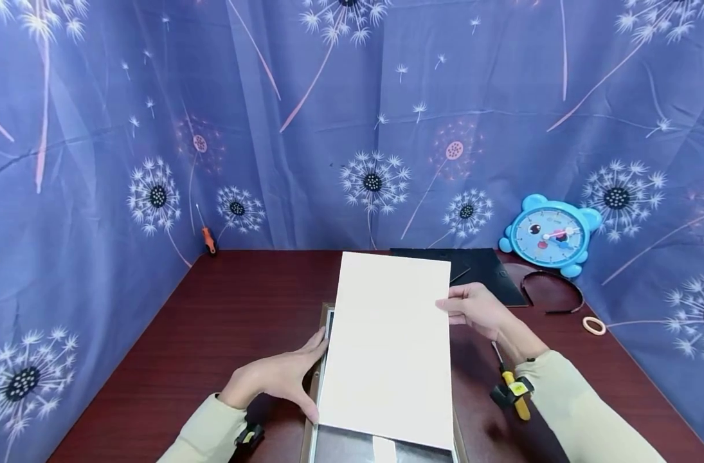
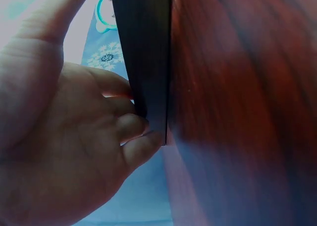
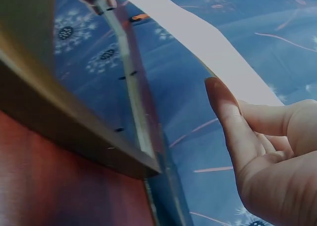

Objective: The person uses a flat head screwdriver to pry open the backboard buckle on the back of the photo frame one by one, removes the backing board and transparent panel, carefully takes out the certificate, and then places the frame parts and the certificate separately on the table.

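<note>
A white sheet of paper lies tilted over a picture frame, hiding most of it. At the sheet's right edge, my right hand pinches it between thumb and fingers. The right wrist view shows this sheet raised above the frame, whose inside reflects the curtain. My left hand rests along the frame's left side, thumb at the sheet's lower left corner. In the left wrist view its fingers touch the frame's dark outer side.
Behind the frame lies a dark board. To the right are a blue clock, a dark headband, a wooden ring and a yellow screwdriver. An orange screwdriver leans at the back left corner, against the curtain.
</note>
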`<state>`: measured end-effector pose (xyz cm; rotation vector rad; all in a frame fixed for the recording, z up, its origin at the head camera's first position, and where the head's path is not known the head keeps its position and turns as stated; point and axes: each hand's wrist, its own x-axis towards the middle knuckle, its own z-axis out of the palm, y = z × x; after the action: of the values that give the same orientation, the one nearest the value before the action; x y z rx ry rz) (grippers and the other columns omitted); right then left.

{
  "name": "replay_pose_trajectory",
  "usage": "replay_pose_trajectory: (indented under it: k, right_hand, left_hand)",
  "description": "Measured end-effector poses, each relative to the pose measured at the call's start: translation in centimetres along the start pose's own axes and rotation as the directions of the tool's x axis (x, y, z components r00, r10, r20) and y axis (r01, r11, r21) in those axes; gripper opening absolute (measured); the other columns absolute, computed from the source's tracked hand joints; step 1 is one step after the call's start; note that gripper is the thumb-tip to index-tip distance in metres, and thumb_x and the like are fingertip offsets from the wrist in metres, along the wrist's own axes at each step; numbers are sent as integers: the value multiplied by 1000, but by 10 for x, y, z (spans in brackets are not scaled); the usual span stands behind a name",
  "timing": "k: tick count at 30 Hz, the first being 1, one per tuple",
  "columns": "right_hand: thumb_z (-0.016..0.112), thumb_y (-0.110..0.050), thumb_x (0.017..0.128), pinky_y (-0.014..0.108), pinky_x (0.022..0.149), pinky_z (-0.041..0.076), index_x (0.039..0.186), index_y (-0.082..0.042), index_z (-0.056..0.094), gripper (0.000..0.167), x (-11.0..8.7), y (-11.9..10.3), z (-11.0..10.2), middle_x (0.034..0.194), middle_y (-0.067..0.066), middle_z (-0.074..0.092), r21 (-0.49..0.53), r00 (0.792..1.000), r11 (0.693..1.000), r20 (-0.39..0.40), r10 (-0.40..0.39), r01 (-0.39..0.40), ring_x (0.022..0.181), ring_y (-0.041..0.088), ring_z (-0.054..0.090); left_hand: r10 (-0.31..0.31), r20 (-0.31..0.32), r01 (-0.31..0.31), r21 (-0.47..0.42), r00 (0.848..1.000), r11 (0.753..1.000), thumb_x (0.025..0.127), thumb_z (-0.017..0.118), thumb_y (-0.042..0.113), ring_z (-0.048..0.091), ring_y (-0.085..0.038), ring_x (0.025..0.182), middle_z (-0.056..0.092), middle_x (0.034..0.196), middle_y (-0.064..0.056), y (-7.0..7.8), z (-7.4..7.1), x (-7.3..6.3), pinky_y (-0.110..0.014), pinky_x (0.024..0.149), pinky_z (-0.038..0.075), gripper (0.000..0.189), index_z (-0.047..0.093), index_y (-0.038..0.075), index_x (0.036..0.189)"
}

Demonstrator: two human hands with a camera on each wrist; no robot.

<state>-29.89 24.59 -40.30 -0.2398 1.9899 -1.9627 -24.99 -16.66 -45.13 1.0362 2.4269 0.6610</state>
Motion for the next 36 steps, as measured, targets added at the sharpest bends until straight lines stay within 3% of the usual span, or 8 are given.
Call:
replay_pose_trajectory:
  k: [3, 8, 15, 22, 26, 30, 33, 36]
  right_hand:
    - [62, -1, 98, 36, 82, 58, 104, 8, 68, 13, 5, -11, -3, 93, 8, 71, 53, 1000, 999, -21, -8, 9, 86, 16, 72]
    - [59, 1, 98, 30, 78, 58, 99, 2, 70, 11, 22, -23, -2, 91, 7, 72, 154, 997, 988, -71, -17, 28, 83, 15, 72]
    - [59, 5, 97, 28, 72, 58, 90, -2, 70, 15, 41, -22, 7, 85, 5, 71, 229, 996, 973, -87, 4, 16, 75, 13, 70]
    - [56, 5, 99, 27, 73, 57, 94, 0, 66, 13, 46, -21, 13, 86, 6, 71, 274, 997, 962, -69, 21, -2, 75, 14, 70]
    - [53, 5, 100, 28, 79, 57, 111, 5, 59, 12, 47, -18, 13, 90, 7, 72, 330, 997, 943, -34, 63, -48, 80, 15, 71]
    - [52, 4, 101, 29, 80, 57, 145, 9, 33, 49, 49, -12, 15, 95, 6, 73, 355, 995, 931, -21, 102, -87, 84, 15, 72]
    - [55, -1, 101, 29, 74, 57, 158, 1, 12, 72, 49, -8, 19, 94, 3, 72, 304, 989, 946, -63, 134, -109, 81, 15, 71]
    - [59, -4, 100, 28, 66, 56, 159, -3, 20, 70, 48, -3, 22, 93, 0, 72, 242, 981, 964, -133, 143, -108, 77, 14, 70]
  left_hand:
    - [115, -18, -115, 16, 993, 993, 66, 92, 48, 1, -35, 151, -13, 164, -19, -2, 1, 3, -46, 117, 24, 134, 7, 9, 162]
    - [306, -61, -305, 27, 950, 952, 64, 94, 44, 1, -28, 150, -7, 167, -1, -6, 1, 6, -50, 118, 17, 121, 22, 30, 161]
    - [199, -106, -205, -51, 974, 977, 64, 95, 42, 22, -14, 146, 15, 165, 2, -3, 4, 2, -36, 116, 26, 122, 20, 29, 160]
    - [200, -129, -208, -55, 971, 977, 66, 95, 38, 14, -20, 149, 5, 167, -3, -2, 1, -3, -39, 117, 24, 132, 7, 23, 163]
    - [152, -106, -155, -21, 983, 988, 72, 90, 43, 17, -20, 149, 5, 167, -3, -2, -2, -3, -39, 117, 26, 127, 3, 23, 163]
    - [107, -74, -109, -25, 992, 994, 74, 87, 48, 16, -23, 149, 0, 167, -6, -1, -3, -1, -39, 116, 27, 129, -3, 18, 162]
    - [44, -42, -46, -52, 998, 998, 74, 87, 48, 12, -25, 150, -3, 166, -11, -2, -2, 0, -39, 116, 27, 128, 1, 10, 161]
    - [-17, -14, 16, -56, 1000, 998, 75, 86, 50, 9, -27, 150, -6, 165, -16, -4, 0, -1, -38, 116, 27, 126, 8, 0, 159]
